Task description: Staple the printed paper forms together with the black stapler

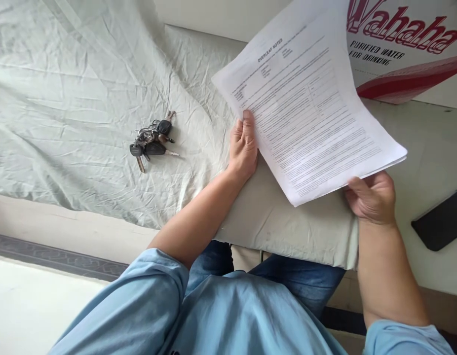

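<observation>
A stack of white printed sheets [306, 113], headed "Overleaf Notes", is lifted at a tilt above a cloth-covered table [102, 88]. My left hand [243, 148] grips the stack's left edge, thumb on top. Under the lower right corner my right hand [372, 197] holds the sheets from beneath. The pages curve upward toward the far side.
A bunch of keys with black fobs [152, 140] lies on the wrinkled pale green cloth, left of my left hand. A black phone [441, 219] rests at the right edge. A white and red "purified water" carton [406, 49] stands at the back right.
</observation>
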{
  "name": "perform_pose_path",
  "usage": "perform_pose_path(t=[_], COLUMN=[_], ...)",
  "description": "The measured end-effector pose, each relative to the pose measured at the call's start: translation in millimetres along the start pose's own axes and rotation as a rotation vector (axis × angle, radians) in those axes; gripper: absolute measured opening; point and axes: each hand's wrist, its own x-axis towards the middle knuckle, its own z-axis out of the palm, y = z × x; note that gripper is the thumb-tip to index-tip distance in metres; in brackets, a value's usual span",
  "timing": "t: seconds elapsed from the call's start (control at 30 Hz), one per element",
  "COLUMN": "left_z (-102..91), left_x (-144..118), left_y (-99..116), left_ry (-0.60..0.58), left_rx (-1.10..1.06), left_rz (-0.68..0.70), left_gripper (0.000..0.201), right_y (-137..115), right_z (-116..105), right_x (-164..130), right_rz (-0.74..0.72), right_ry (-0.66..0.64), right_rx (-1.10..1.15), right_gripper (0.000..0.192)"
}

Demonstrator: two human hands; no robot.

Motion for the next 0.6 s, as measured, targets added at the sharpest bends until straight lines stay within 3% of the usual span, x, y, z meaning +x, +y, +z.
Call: perform_pose_path(t=[0.13, 0.2, 0.37, 0.47, 0.6], left_z=[-9.0, -21.9, -62.7, -76.3, -78.3], left_x=[2.8, 6.9, 15.3, 15.0, 11.6], left_y=[2.3, 10.0, 29.0, 29.7, 27.3], left_ry=[-0.058, -0.121, -0.279, -0.409, -0.526], left_rx=[-0.095, -0.119, -0.044, -0.015, 0.033], left_rz=[-0.008, -0.009, -0.048, -0.106, -0.106], left_gripper=[0.07, 0.063, 0.068, 0.069, 0.072], right_y=[-5.5, -11.2, -14.7, -11.0, -9.3], right_z=[9.2, -1.7, -40.2, -51.0, -44.6], right_x=[-0.1, 6.3, 22.7, 17.7, 2.6], right_rz=[-0.2, -0.308, -0.487, -0.35, -0.141], right_ry=[0.201, 0.254, 0.321, 0.195, 0.045], right_rx=[-0.006, 0.024, 0.038, -0.012, -0.059], right_gripper=[0.037, 0.043, 0.072, 0.083, 0.081])
